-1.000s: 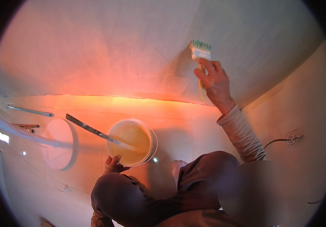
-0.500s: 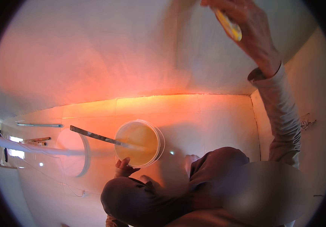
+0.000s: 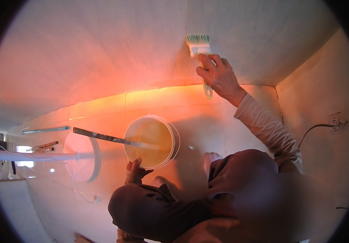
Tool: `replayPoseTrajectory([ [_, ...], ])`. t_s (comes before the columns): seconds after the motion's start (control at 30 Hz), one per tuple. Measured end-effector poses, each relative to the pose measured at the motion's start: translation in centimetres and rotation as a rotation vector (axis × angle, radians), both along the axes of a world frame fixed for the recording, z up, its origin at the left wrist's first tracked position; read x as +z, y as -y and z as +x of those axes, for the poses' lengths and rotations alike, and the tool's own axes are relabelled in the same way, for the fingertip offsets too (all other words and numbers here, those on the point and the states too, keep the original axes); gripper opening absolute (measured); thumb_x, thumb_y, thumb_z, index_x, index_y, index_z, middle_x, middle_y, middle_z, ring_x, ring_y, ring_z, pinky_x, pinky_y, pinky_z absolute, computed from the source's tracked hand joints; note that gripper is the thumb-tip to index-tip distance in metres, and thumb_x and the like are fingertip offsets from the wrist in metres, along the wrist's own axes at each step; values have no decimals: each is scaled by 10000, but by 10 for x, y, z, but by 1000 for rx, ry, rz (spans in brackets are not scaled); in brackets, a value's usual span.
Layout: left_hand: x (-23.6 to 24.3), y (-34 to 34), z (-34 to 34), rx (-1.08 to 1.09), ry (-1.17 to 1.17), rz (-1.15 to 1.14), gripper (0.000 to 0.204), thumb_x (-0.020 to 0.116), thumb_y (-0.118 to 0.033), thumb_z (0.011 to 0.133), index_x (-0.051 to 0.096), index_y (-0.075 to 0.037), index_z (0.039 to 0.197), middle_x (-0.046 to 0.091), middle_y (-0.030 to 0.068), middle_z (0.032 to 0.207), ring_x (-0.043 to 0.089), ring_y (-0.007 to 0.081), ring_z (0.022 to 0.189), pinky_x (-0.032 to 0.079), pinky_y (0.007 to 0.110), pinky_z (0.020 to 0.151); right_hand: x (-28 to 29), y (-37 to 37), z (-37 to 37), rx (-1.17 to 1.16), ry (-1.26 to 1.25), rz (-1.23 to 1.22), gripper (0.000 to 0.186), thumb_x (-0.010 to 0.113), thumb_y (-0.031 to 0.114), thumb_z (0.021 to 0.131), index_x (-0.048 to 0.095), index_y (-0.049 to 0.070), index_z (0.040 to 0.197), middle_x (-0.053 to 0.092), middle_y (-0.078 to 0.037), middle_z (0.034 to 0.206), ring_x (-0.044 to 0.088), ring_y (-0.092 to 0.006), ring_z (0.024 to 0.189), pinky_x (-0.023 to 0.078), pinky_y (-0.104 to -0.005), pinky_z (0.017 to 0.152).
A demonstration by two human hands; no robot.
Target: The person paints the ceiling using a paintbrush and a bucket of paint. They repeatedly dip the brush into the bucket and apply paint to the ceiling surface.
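Yours, listed: pale wall [image 3: 142, 40], upper frame; plastic bucket [image 3: 173, 141] of yellowish liquid [image 3: 153, 131], centre, edge pinched by your left hand [image 3: 135, 168]; flat paintbrush [image 3: 200, 49], upper centre, handle pinched in your right hand [image 3: 221, 77].

Looking like an indoor room mid-decorating; can't tell home or office. Pale tiled floor [image 3: 242, 109] is meeting plain far wall [image 3: 142, 44] along its far edge, right wall [image 3: 314, 91] at its far-right corner. Cable [image 3: 314, 128] is running from a right-wall fitting [image 3: 336, 123]. Brush [image 3: 199, 47] is facing far wall; bucket [image 3: 150, 137] is holding yellowish liquid.
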State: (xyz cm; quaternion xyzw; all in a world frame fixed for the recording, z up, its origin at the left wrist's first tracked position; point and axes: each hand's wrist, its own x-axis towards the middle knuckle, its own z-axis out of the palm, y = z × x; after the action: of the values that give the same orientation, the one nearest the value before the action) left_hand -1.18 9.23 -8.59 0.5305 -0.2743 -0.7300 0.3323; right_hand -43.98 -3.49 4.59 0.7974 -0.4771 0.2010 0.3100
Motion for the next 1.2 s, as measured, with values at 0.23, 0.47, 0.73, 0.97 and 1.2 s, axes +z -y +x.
replayPoseTrajectory([
  [0.23, 2, 0, -2, 26, -22, 8, 502, 627, -332, 896, 583, -16, 1284, 671, 114, 1194, 680, 252, 1060, 593, 410, 871, -95, -2, -1, -40, 15, 168, 107, 673, 125, 807, 613, 99, 892, 545, -78, 1226, 555, -245, 1095, 574, -376, 774],
  [0.47, -39, -1, 13, -20, -58, -197, 459, 698, -280, 889, 575, -26, 1252, 697, 99, 1168, 687, 217, 1041, 586, 386, 833, -64, -3, -7, 15, 202, 292, 174, 691, 42, 774, 645, 106, 928, 564, -34, 1160, 570, -247, 1054, 590, -375, 739],
  [0.73, -23, -7, 14, -45, 18, -94, 489, 670, -273, 926, 522, -46, 1333, 681, 108, 1204, 689, 242, 1062, 589, 407, 881, -25, -8, 2, 6, 220, -105, 225, 721, 47, 756, 640, 131, 949, 600, -38, 1282, 584, -270, 1132, 577, -382, 834],
  [0.97, 18, -3, -6, 12, 2, 6, 564, 612, -355, 941, 515, -16, 1381, 631, 155, 1286, 680, 314, 1091, 586, 464, 938, -142, 0, -3, -42, 171, 94, 187, 699, 72, 763, 612, 97, 927, 568, -95, 1320, 547, -308, 1201, 548, -435, 927],
  [1.2, 2, 0, 4, 31, -59, 71, 533, 618, -259, 938, 463, -90, 1419, 631, 135, 1255, 689, 306, 1064, 635, 456, 836, -187, -13, 3, -22, 233, 353, 188, 680, 40, 766, 626, 92, 939, 556, -97, 1256, 560, -305, 1135, 568, -421, 885],
])
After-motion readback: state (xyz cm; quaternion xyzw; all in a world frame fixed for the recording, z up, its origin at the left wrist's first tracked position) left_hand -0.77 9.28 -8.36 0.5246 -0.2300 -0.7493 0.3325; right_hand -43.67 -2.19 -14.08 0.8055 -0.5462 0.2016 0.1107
